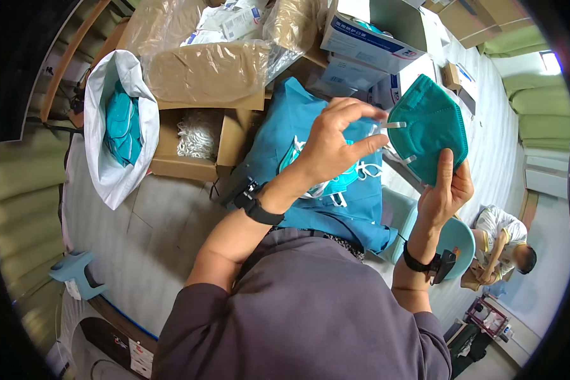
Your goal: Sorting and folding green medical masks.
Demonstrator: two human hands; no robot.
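Note:
My right hand (448,190) grips a teal folded face mask (427,123) by its lower edge, thumb on the near face. The mask is raised to the right of my lap, with two short white strap ends on its left side. At the upper strap end, my left hand (342,139) curls thumb and index finger around the white strap (377,128); the exact contact is partly hidden. Below my left hand, several teal masks with white straps (342,183) lie on a blue cloth (266,149) over my lap, partly covered by my forearm.
On the left stands a white sack (95,145) with teal masks (121,123) inside. Beside it, a cardboard box (183,168) holds white straps (197,136). A plastic-lined carton (202,73) and a white-and-blue box (373,41) are ahead. A seated person (500,240) is at right.

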